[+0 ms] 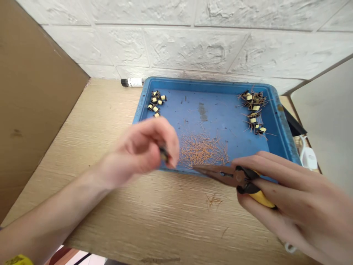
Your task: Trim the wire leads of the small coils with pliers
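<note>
Between the thumb and fingers of my left hand (140, 145) is a small black-and-yellow coil (164, 154), partly hidden and blurred. My right hand (286, 198) grips needle-nose pliers (238, 178) with yellow-and-black handles; their jaws look closed and point left toward my left hand, apart from the coil. Behind both hands lies a blue tray (209, 85). Cut copper wires (204, 150) are heaped at its near side. Several coils with long wire ends (255, 108) sit at its right, and several coils without long ends (154, 101) at its left.
A marker-like white tube with a black cap (132, 82) lies left of the tray by the white brick wall (171, 48). Cardboard (35, 92) stands at the left. Loose wire bits (213, 200) lie on the wooden table (154, 221). A white plastic object (308, 156) is at the right.
</note>
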`<state>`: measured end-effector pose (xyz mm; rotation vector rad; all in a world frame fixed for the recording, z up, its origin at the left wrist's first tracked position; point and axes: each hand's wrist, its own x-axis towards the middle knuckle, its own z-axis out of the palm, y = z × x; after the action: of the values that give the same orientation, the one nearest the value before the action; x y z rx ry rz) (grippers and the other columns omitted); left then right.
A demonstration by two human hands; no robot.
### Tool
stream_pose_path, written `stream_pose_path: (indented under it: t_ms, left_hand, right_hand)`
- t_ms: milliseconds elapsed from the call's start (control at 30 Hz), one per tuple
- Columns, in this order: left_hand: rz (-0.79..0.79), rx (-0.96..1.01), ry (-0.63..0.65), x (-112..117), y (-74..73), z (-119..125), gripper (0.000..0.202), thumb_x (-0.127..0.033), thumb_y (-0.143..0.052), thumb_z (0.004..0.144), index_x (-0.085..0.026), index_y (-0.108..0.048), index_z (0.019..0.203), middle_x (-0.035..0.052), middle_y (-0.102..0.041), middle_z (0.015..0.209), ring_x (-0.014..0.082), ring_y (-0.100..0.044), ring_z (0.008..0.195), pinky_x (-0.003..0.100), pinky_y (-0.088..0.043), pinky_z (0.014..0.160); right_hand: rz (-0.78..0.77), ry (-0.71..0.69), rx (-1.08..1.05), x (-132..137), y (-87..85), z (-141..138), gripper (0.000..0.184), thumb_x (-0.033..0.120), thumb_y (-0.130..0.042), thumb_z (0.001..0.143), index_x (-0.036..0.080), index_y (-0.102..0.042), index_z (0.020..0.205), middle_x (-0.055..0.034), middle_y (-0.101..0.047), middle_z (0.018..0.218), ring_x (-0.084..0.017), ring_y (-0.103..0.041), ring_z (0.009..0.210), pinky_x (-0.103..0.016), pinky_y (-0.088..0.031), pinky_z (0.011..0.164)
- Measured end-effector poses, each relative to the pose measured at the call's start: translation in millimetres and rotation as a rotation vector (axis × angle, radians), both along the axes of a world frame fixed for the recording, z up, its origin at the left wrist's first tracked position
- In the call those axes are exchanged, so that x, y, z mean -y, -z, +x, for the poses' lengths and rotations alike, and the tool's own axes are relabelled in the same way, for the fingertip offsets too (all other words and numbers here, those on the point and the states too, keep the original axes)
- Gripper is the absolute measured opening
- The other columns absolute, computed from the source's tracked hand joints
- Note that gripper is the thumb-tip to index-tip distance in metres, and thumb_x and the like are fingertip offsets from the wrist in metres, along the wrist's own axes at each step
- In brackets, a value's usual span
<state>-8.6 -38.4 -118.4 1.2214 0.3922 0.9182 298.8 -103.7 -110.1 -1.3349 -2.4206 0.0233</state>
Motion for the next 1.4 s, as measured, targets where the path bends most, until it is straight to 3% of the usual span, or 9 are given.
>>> stream_pose_path:
  t_ms: [67, 100, 133, 233, 367, 500, 700, 1000, 1400]
  left_hand:
    - [-0.06, 0.076, -0.139, -5, -4.2, -5, 0.019, -0.029, -0.081, 0.094, -0.017, -0.07, 0.084, -0.0055, -0.063, 0.071, 0.0068, -0.061, 0.068, 0.016, -0.055, 0.07]
    - [0.0, 0.127, -0.175, -7, -5.8, -7, 0.019, -0.029, -0.081, 0.093, -0.015, -0.07, 0.086, -0.005, -0.066, 0.072, 0.0061, -0.062, 0.067, 0.015, -0.055, 0.07]
    - [-0.043, 0.073, -0.239, -8, -6.5, -8, 0.02, -0.029, -0.081, 0.093, -0.015, -0.07, 0.085, -0.0042, -0.066, 0.073, 0.0066, -0.062, 0.07, 0.016, -0.056, 0.072]
    - [-0.005, -0.012, -0.166, -8, -3.0, -5, 0.022, -0.03, -0.086, 0.087, -0.017, -0.069, 0.084, -0.0029, -0.063, 0.069, 0.0088, -0.06, 0.062, 0.019, -0.055, 0.061]
    - [0.002, -0.104, -0.166, -4, 6.8, 2, 0.025, -0.04, -0.08, 0.092, -0.018, -0.07, 0.083, -0.0014, -0.061, 0.067, 0.0106, -0.056, 0.061, 0.022, -0.048, 0.057]
    - [0.005, -0.085, -0.165, -2, 11.8, 5, 0.023, -0.039, -0.082, 0.092, -0.019, -0.072, 0.086, -0.0013, -0.063, 0.067, 0.0104, -0.057, 0.061, 0.021, -0.047, 0.056]
    - [0.036, -0.028, -0.126, 0, 16.9, 6, 0.017, -0.032, -0.081, 0.093, -0.016, -0.074, 0.092, 0.0012, -0.07, 0.075, 0.0103, -0.063, 0.069, 0.02, -0.052, 0.062]
    - [0.105, -0.121, -0.119, 2, 7.8, 9, 0.004, -0.021, -0.081, 0.093, -0.019, -0.082, 0.095, 0.0047, -0.079, 0.084, 0.0132, -0.072, 0.079, 0.02, -0.057, 0.068]
    - [0.109, -0.193, -0.127, 2, 7.0, 10, 0.011, -0.027, -0.08, 0.094, -0.025, -0.086, 0.103, 0.0053, -0.08, 0.089, 0.0135, -0.072, 0.077, 0.019, -0.057, 0.066]
  right_hand:
    - [0.018, -0.048, -0.004, -6, -1.0, 5, 0.034, 0.037, -0.061, 0.099, 0.027, -0.054, 0.067, -0.0097, -0.071, 0.101, -0.023, -0.067, 0.079, -0.039, -0.053, 0.065]
    - [0.025, -0.092, -0.004, -10, -1.3, 7, 0.032, 0.033, -0.059, 0.1, 0.027, -0.053, 0.07, -0.0086, -0.071, 0.103, -0.02, -0.067, 0.077, -0.037, -0.052, 0.063]
    - [0.03, -0.136, -0.003, -12, -1.5, 9, 0.03, 0.029, -0.057, 0.101, 0.026, -0.051, 0.073, -0.0073, -0.071, 0.104, -0.018, -0.067, 0.075, -0.035, -0.052, 0.062]
    - [0.063, -0.215, 0.02, -18, -1.5, 10, 0.025, 0.022, -0.053, 0.104, 0.026, -0.049, 0.079, -0.0057, -0.069, 0.105, -0.013, -0.068, 0.073, -0.033, -0.052, 0.062]
    - [0.13, -0.207, 0.067, -19, -5.7, 3, 0.038, 0.022, -0.048, 0.105, 0.025, -0.047, 0.067, -0.0085, -0.069, 0.097, -0.013, -0.067, 0.07, -0.033, -0.052, 0.061]
    - [0.094, -0.227, 0.091, -19, -9.5, -3, 0.045, 0.019, -0.049, 0.103, 0.024, -0.042, 0.059, -0.0066, -0.065, 0.087, -0.013, -0.062, 0.066, -0.034, -0.049, 0.058]
    - [0.205, -0.213, 0.157, -21, 2.5, 3, 0.042, 0.023, -0.052, 0.102, 0.025, -0.048, 0.06, -0.0123, -0.061, 0.098, -0.022, -0.058, 0.08, -0.044, -0.048, 0.071]
    - [0.188, -0.234, 0.079, -21, 2.1, -3, 0.028, 0.014, -0.066, 0.094, 0.025, -0.051, 0.072, -0.0078, -0.062, 0.102, -0.022, -0.056, 0.083, -0.044, -0.048, 0.07]
    - [0.237, -0.223, 0.127, -17, 5.8, 0, 0.025, 0.02, -0.062, 0.098, 0.026, -0.05, 0.077, -0.0099, -0.062, 0.1, -0.023, -0.057, 0.085, -0.044, -0.048, 0.072]
